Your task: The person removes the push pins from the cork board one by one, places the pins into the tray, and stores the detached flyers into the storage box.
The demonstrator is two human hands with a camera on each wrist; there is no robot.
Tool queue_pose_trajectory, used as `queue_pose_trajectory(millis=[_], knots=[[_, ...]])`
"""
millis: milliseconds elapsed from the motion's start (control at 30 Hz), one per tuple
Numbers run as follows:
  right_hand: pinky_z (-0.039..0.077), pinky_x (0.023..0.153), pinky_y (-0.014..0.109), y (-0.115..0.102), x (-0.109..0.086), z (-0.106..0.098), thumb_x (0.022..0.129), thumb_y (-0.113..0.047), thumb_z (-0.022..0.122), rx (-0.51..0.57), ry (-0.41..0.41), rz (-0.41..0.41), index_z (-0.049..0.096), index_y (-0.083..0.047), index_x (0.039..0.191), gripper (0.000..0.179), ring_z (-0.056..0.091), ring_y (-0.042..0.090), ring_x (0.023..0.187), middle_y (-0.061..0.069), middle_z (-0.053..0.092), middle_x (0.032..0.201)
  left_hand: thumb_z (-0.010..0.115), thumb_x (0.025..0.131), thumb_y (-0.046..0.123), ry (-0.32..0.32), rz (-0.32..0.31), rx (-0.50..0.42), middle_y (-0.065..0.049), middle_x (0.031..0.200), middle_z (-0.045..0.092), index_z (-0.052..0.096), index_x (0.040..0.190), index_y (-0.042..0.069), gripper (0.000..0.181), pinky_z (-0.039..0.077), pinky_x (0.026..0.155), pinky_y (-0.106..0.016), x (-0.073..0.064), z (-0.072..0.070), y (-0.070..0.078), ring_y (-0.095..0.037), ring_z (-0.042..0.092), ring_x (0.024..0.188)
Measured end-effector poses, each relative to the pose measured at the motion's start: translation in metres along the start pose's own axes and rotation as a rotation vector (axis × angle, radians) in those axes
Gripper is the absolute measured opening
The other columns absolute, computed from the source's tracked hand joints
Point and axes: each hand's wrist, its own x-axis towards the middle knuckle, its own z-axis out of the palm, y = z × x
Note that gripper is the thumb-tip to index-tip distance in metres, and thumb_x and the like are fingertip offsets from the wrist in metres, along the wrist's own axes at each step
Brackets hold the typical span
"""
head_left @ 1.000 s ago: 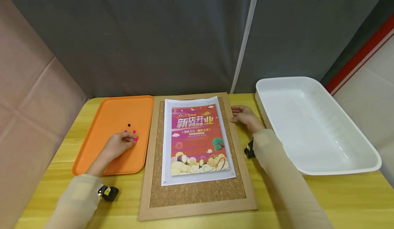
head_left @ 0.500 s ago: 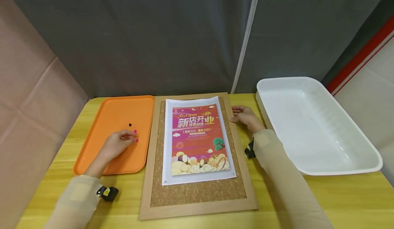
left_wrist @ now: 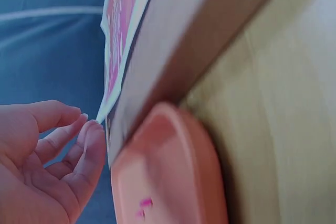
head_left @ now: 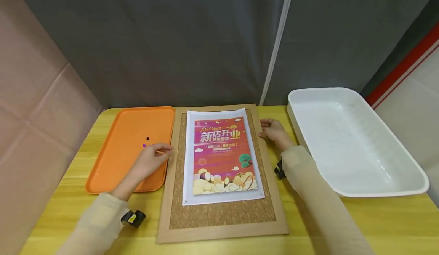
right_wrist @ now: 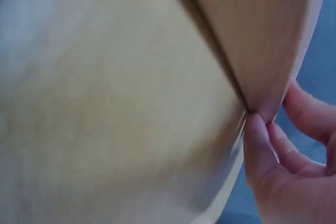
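A poster [head_left: 223, 167] on a white sheet lies on a wood-framed cork board [head_left: 223, 217]. Dark marks or pins show at the sheet's corners. My left hand [head_left: 151, 161] hovers between the orange tray [head_left: 123, 133] and the board's left frame, thumb and fingertips close together. Whether something small sits between them cannot be seen. My right hand [head_left: 274, 133] holds the right edge of the board, thumb and fingers on the frame [right_wrist: 252, 35]. Several small pins lie in the tray: a black one [head_left: 148, 138], a purple one [head_left: 144, 145] and a pink one [left_wrist: 146, 202].
A large white basin [head_left: 350, 144] stands right of the board. Grey curtain [head_left: 171, 45] hangs behind the yellow wood-grain table [head_left: 374, 228], and a pinkish padded wall [head_left: 37, 106] rises at left. Black wrist cameras [head_left: 133, 218] are strapped to both wrists.
My left hand has left the pins in the tray and moved right to the board's left frame. The right hand stays on the board's edge. The whole view has shifted slightly.
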Motion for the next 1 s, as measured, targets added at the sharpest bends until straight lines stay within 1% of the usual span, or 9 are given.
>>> queue_pose_trajectory(millis=[167,333,467,567,633,733,800,900,1000], knots=[[0.04,0.107,0.04,0.0,-0.005,0.003,0.091,0.001,0.056,-0.078,0.055,-0.02,0.036,0.01,0.141,0.054,0.042,0.038,0.131,0.029,0.041,0.142,0.055,0.094,0.012,-0.054,0.003,-0.053,-0.019,0.105,0.067,0.062,0.116,-0.003,0.027,0.052,0.069,-0.026,0.001,0.013,0.014,-0.025,0.065,0.089],[0.041,0.105,0.046,0.003,-0.013,0.005,0.091,-0.005,0.059,-0.219,0.127,-0.069,0.044,0.01,0.135,0.05,0.045,0.041,0.126,0.031,0.046,0.136,0.054,0.095,0.012,-0.096,-0.015,-0.076,-0.02,0.106,0.067,0.061,0.118,-0.004,0.029,0.054,0.072,-0.028,0.004,0.022,0.021,-0.026,0.066,0.093],[0.041,0.104,0.046,0.002,-0.025,0.01,0.092,-0.006,0.056,-0.217,0.154,-0.109,0.047,0.009,0.133,0.045,0.046,0.041,0.125,0.031,0.048,0.135,0.053,0.095,0.012,-0.104,-0.032,-0.057,-0.02,0.106,0.066,0.059,0.121,-0.005,0.032,0.056,0.074,-0.031,0.005,0.024,0.023,-0.027,0.065,0.095],[0.046,0.099,0.04,0.0,-0.036,0.014,0.092,-0.004,0.054,-0.159,0.125,-0.133,0.049,0.01,0.131,0.042,0.051,0.038,0.12,0.03,0.052,0.131,0.053,0.095,0.013,-0.104,-0.048,-0.04,-0.02,0.106,0.066,0.057,0.123,-0.006,0.034,0.055,0.075,-0.032,0.006,0.024,0.024,-0.026,0.065,0.094],[0.049,0.094,0.032,-0.002,-0.044,0.016,0.092,-0.003,0.052,-0.11,0.076,-0.129,0.048,0.011,0.131,0.041,0.054,0.035,0.115,0.03,0.053,0.129,0.054,0.094,0.012,-0.108,-0.072,-0.047,-0.02,0.105,0.066,0.057,0.123,-0.006,0.035,0.055,0.074,-0.032,0.007,0.025,0.024,-0.023,0.065,0.089],[0.048,0.082,0.019,-0.001,-0.054,0.019,0.093,-0.003,0.053,-0.099,0.003,-0.119,0.048,0.013,0.129,0.04,0.058,0.026,0.104,0.029,0.057,0.121,0.054,0.093,0.011,-0.129,-0.096,-0.066,-0.021,0.105,0.065,0.055,0.124,-0.008,0.036,0.055,0.071,-0.03,0.009,0.027,0.026,-0.02,0.064,0.082],[0.046,0.075,0.015,0.001,-0.059,0.021,0.093,-0.004,0.055,-0.113,-0.033,-0.12,0.048,0.013,0.128,0.04,0.059,0.019,0.094,0.028,0.06,0.115,0.055,0.093,0.009,-0.139,-0.109,-0.082,-0.022,0.105,0.064,0.054,0.125,-0.01,0.037,0.055,0.07,-0.029,0.01,0.028,0.026,-0.018,0.064,0.079],[0.046,0.07,0.015,0.004,-0.066,0.022,0.092,-0.004,0.058,-0.162,-0.073,-0.135,0.048,0.014,0.126,0.04,0.057,0.009,0.081,0.027,0.064,0.106,0.056,0.092,0.009,-0.144,-0.114,-0.085,-0.022,0.105,0.065,0.054,0.124,-0.01,0.038,0.055,0.068,-0.028,0.011,0.031,0.026,-0.016,0.064,0.076],[0.048,0.068,0.017,0.006,-0.072,0.024,0.089,-0.003,0.06,-0.187,-0.101,-0.144,0.047,0.015,0.126,0.043,0.056,0.005,0.075,0.026,0.065,0.101,0.058,0.091,0.01,-0.148,-0.127,-0.089,-0.023,0.105,0.066,0.054,0.124,-0.011,0.038,0.054,0.066,-0.027,0.013,0.031,0.025,-0.015,0.064,0.073]])
